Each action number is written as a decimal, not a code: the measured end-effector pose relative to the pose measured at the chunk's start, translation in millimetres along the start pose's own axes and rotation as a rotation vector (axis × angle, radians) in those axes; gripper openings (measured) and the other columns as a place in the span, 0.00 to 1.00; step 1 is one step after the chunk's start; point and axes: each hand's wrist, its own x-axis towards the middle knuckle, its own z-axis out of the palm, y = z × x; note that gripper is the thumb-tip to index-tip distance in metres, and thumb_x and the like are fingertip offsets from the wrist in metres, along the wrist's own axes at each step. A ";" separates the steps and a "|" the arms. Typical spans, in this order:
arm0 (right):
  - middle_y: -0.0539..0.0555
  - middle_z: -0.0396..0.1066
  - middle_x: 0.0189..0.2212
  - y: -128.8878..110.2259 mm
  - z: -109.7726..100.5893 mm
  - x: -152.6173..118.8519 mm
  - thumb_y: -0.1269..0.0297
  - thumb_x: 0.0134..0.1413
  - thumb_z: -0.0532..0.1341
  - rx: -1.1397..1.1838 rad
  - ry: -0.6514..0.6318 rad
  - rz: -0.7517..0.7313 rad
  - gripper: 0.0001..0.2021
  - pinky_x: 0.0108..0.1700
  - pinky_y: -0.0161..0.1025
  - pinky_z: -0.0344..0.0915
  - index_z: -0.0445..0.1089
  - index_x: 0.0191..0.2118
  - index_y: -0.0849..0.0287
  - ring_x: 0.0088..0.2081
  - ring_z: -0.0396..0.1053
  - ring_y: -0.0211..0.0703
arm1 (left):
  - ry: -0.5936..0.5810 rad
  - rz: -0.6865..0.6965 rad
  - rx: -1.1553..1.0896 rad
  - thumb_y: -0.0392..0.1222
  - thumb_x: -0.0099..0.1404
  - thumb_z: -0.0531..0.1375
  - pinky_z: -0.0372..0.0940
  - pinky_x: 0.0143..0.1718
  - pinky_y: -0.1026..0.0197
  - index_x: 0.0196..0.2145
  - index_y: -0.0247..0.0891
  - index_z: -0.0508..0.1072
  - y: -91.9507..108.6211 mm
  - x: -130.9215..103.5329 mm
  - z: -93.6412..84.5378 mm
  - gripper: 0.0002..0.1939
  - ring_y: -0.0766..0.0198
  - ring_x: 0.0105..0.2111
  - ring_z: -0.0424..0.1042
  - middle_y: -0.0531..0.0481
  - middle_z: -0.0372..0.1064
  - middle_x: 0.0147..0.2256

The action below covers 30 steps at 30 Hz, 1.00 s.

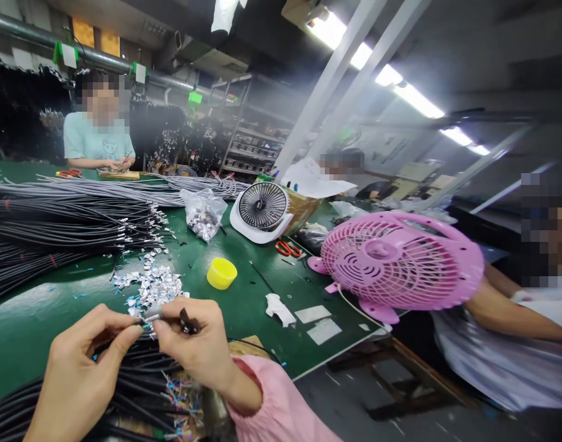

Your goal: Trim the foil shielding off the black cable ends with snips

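Note:
My left hand (89,362) pinches a thin cable end between thumb and forefinger. My right hand (195,337) meets it, its fingertips closed on a small silvery piece (152,317) at the cable end. A dark scrap (189,321) rests against the right hand's curled fingers. Below both hands lie black cables (142,393) with coloured wire ends (182,399). Just beyond the fingertips is a pile of small silvery foil pieces (156,282) on the green table (244,307).
Bundled cables (69,215) cover the table's left. Ahead are a yellow cup (222,273), a plastic bag (204,215), a white fan (262,212) and orange scissors (288,248). A pink fan (400,261) stands right. People sit across and at the right.

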 end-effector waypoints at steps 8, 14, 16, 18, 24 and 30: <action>0.48 0.70 0.19 -0.8 -1.6 -0.9 0.71 0.52 0.61 -0.043 -0.130 -0.040 0.08 0.21 0.34 0.59 0.78 0.30 0.58 0.19 0.60 0.35 | -0.002 0.079 0.289 0.60 0.63 0.58 0.67 0.25 0.63 0.27 0.46 0.80 -9.4 -6.5 -2.1 0.19 0.61 0.22 0.71 0.54 0.68 0.18; 0.54 0.75 0.30 -8.9 -19.4 19.7 0.67 0.62 0.60 -0.142 -0.132 -0.222 0.09 0.33 0.34 0.69 0.79 0.38 0.58 0.30 0.71 0.38 | -0.045 0.114 0.311 0.59 0.64 0.58 0.66 0.23 0.64 0.28 0.46 0.80 -14.9 -10.0 2.2 0.19 0.62 0.21 0.71 0.54 0.70 0.19; 0.52 0.73 0.30 -12.9 -23.5 25.0 0.64 0.60 0.64 -0.180 -0.108 -0.152 0.07 0.33 0.34 0.69 0.79 0.36 0.59 0.30 0.70 0.37 | -0.083 0.147 0.292 0.58 0.64 0.58 0.65 0.22 0.65 0.28 0.46 0.80 -16.7 -7.3 0.5 0.17 0.63 0.19 0.70 0.55 0.71 0.19; 0.52 0.71 0.30 -13.0 -23.0 24.3 0.63 0.57 0.67 -0.200 -0.145 -0.162 0.06 0.32 0.33 0.69 0.78 0.34 0.60 0.29 0.69 0.36 | -0.125 0.195 0.254 0.55 0.64 0.60 0.64 0.20 0.67 0.29 0.46 0.80 -16.2 -3.4 -0.6 0.14 0.66 0.17 0.69 0.57 0.71 0.20; 0.53 0.70 0.30 1.6 -7.1 7.4 0.69 0.61 0.59 -0.263 -0.189 -0.453 0.07 0.29 0.32 0.66 0.77 0.36 0.58 0.28 0.67 0.37 | -0.089 0.230 0.207 0.47 0.64 0.56 0.56 0.14 0.71 0.21 0.44 0.74 2.8 10.6 3.8 0.16 0.69 0.15 0.66 0.59 0.68 0.16; 0.50 0.66 0.25 -2.2 1.4 19.2 0.65 0.58 0.64 -0.016 -0.057 -0.121 0.11 0.29 0.34 0.65 0.70 0.25 0.59 0.27 0.65 0.37 | -0.202 0.101 0.052 0.53 0.66 0.54 0.55 0.13 0.71 0.17 0.41 0.68 3.8 10.8 0.6 0.22 0.70 0.13 0.58 0.59 0.59 0.14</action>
